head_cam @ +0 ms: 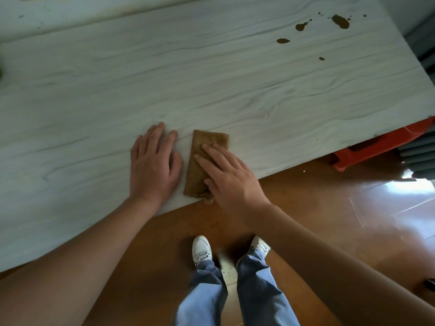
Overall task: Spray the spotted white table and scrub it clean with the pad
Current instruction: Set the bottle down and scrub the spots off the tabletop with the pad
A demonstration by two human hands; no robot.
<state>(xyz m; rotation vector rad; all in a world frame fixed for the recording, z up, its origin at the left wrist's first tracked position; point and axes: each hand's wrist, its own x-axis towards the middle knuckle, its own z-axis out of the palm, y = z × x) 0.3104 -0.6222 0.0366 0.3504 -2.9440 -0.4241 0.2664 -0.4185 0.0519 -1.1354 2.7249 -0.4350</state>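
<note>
Both my hands lay flat on the white wood-grain desk (211,78): left hand (154,164) spread empty, right hand (229,178) pressing the brown rectangular scrubbing pad (202,156); dark brown spots (340,21) sat far right.

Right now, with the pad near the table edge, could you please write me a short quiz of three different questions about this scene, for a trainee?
1. True or false: the brown pad already covers the dark spots.
2. Which hand presses on the pad?
A. left hand
B. right hand
C. both hands
3. Fill in: the spots lie toward the far ____ corner of the white table.

Key:
1. False. The spots are far from the pad and still uncleaned.
2. B. The left hand lies flat on the table beside the pad.
3. right
</note>
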